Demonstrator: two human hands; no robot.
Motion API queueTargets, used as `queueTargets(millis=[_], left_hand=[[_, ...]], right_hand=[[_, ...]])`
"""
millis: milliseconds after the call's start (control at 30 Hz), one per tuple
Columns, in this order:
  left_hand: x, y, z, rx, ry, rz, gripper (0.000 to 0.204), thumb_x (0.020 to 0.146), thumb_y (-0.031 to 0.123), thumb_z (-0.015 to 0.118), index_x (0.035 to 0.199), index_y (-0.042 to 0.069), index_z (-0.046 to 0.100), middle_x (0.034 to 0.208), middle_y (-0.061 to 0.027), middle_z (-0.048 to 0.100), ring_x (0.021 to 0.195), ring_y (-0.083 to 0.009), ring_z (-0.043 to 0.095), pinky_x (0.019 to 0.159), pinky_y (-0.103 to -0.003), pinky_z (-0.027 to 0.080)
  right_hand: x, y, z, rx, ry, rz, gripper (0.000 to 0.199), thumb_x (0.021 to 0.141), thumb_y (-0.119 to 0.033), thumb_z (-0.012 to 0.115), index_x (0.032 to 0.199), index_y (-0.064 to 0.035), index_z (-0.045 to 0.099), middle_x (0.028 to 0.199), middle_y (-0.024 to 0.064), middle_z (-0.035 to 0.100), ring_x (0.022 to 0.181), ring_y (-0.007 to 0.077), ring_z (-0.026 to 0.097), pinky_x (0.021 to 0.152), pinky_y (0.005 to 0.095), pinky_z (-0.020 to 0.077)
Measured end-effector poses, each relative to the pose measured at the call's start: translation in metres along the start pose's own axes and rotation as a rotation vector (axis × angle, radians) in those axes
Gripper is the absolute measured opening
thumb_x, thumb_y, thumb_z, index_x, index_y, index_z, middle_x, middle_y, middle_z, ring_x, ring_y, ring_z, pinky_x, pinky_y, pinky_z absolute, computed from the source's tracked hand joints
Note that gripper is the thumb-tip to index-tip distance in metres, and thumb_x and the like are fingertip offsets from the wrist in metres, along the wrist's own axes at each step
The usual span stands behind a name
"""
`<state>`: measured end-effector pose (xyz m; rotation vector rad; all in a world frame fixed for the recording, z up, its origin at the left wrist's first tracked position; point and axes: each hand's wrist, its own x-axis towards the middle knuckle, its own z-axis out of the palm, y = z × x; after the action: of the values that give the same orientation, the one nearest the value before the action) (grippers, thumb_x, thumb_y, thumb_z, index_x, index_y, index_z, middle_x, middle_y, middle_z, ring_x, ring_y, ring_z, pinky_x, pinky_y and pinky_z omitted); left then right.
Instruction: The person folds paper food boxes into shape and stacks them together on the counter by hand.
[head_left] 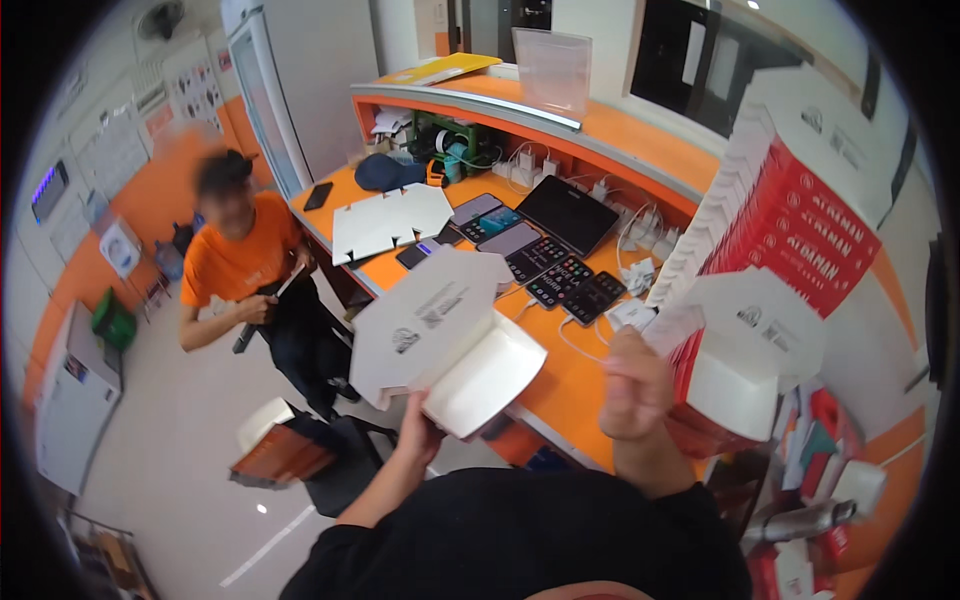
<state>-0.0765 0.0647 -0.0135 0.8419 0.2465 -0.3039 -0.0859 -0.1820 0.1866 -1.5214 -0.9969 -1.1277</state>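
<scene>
My left hand (418, 428) is closed on the near edge of a white paper takeaway box (490, 375). The box is held tilted above the desk, with its large lid flap (430, 320) folded open to the left and its white inside showing. My right hand (637, 385) is raised, fingers curled in, with no object visible in it; it is slightly blurred. Just right of it stands a short stack of nested red-and-white takeaway boxes (735, 385). Behind that rises a taller stack of the same boxes (790, 220).
On the orange desk (340, 190) lie several phones (545, 270), a black tablet (568, 215), a flat white box sheet (392, 222), a blue cap (388, 172) and charging cables. A person in an orange shirt (245, 260) sits left, near a dark chair (345, 465).
</scene>
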Motion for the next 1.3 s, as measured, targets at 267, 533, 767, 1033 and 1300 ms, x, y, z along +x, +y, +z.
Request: queueTargets(millis=[267, 533, 767, 1033, 1300], left_hand=[[0.02, -0.047, -0.015, 0.068, 0.064, -0.075, 0.054, 0.077, 0.035, 0.053, 0.12, 0.015, 0.027, 0.122, -0.009, 0.039, 0.109, -0.0275, 0.041, 0.084, -0.053, 0.036], [0.025, -0.044, 0.031, 0.257, 0.044, -0.158, 0.055, 0.077, 0.048, 0.047, 0.117, 0.011, 0.039, 0.109, -0.011, 0.05, 0.098, -0.0271, 0.048, 0.081, -0.048, 0.038], [0.003, -0.021, 0.078, 0.059, -0.125, -0.182, 0.057, 0.082, 0.039, 0.037, 0.125, 0.001, 0.038, 0.123, -0.0131, 0.047, 0.112, -0.0269, 0.046, 0.096, -0.041, 0.034], [0.008, 0.008, 0.093, -0.077, -0.206, -0.097, 0.053, 0.086, 0.039, 0.039, 0.125, 0.004, 0.038, 0.121, -0.0121, 0.048, 0.11, -0.0274, 0.048, 0.092, -0.043, 0.04], [-0.022, 0.094, 0.211, -0.09, -1.156, 0.281, 0.062, 0.089, 0.051, 0.033, 0.127, 0.003, 0.033, 0.111, -0.0148, 0.053, 0.065, -0.0196, 0.062, 0.038, -0.025, 0.048]], right_hand=[[-0.166, 0.015, 0.032, -0.489, -0.686, 0.485, 0.028, 0.075, -0.036, 0.062, 0.088, -0.0117, 0.062, 0.092, 0.0039, 0.056, 0.097, 0.0232, 0.048, 0.084, 0.0395, 0.0345], [-0.146, 0.007, 0.0, -0.572, -0.919, 0.712, 0.048, 0.076, -0.033, 0.061, 0.114, -0.0056, 0.052, 0.11, 0.0121, 0.054, 0.105, 0.0262, 0.047, 0.091, 0.0483, 0.0285], [0.026, -0.111, -0.089, -0.533, -0.306, 0.517, 0.053, 0.07, -0.023, 0.068, 0.115, -0.0046, 0.047, 0.106, 0.0079, 0.053, 0.085, 0.0174, 0.054, 0.082, 0.0333, 0.0385], [-0.078, -0.026, -0.04, -0.704, -0.751, 0.422, 0.048, 0.071, -0.037, 0.063, 0.112, -0.0134, 0.054, 0.108, 0.0048, 0.051, 0.109, 0.0206, 0.045, 0.1, 0.0578, 0.0198], [0.02, -0.081, -0.091, -1.289, -0.502, -0.228, 0.016, 0.073, -0.017, 0.054, 0.088, -0.0159, 0.058, 0.069, -0.0058, 0.048, 0.07, 0.011, 0.049, 0.075, 0.0342, 0.0388]])
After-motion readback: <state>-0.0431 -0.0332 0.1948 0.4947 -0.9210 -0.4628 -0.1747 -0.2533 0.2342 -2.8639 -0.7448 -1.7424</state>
